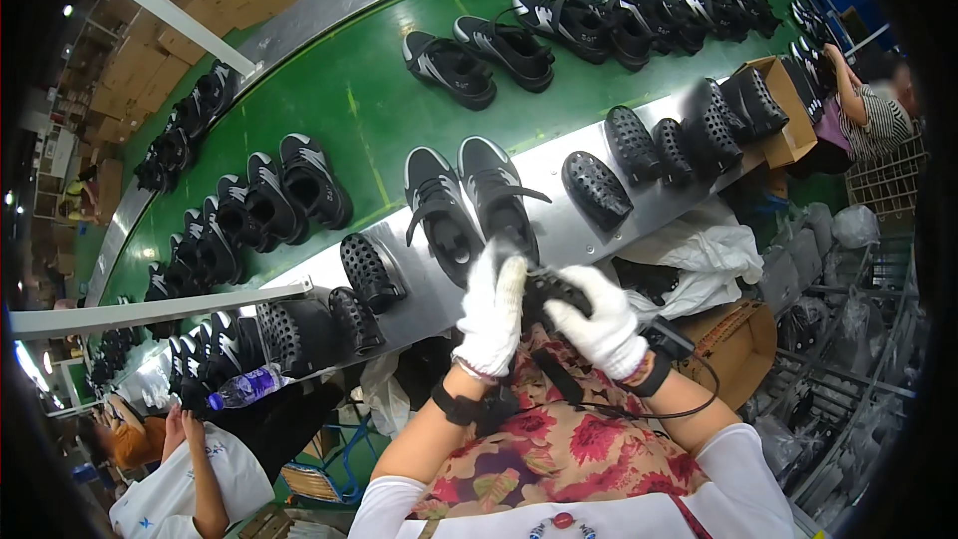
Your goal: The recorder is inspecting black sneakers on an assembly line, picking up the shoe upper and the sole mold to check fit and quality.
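My right hand (599,319), in a white knit glove, curls around a black, hole-dotted shoe-shaped piece (555,293) in front of my chest. Just left of it, my left hand (492,309), also gloved, has its fingers stretched upward beside the heels of a pair of sneakers; its fingertips are blurred, and nothing shows held in it. Those two black sneakers with white-grey trim, the left sneaker (439,210) and the right sneaker (496,195), stand toes away from me with their straps loose. The fingers' undersides are hidden.
A metal ledge (589,230) borders the green conveyor belt (329,90), which carries rows of black sneakers (499,50). Hole-dotted pieces (597,190) lie along the ledge. A purple-labelled bottle (247,386), cardboard box (733,349) and white cloth (689,260) are near. Co-workers (195,469) sit either side.
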The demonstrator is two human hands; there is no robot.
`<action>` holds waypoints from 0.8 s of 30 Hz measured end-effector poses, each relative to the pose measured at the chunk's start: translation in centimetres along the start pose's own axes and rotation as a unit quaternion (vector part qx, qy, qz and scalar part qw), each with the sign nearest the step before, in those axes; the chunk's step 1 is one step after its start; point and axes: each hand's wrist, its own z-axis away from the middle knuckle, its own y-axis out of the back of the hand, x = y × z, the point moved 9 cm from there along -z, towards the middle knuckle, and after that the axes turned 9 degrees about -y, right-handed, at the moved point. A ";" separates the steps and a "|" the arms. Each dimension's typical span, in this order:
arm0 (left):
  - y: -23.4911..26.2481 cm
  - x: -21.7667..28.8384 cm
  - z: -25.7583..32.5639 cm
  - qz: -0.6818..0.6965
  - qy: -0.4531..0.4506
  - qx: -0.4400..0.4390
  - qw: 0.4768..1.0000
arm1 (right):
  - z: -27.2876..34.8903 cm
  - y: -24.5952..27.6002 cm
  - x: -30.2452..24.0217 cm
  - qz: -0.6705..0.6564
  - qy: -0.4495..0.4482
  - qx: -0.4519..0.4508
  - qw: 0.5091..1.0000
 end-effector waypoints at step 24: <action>-0.6 -2.1 -4.7 -0.167 -0.042 0.013 0.985 | -7.7 -4.5 6.2 0.236 -0.065 0.014 0.969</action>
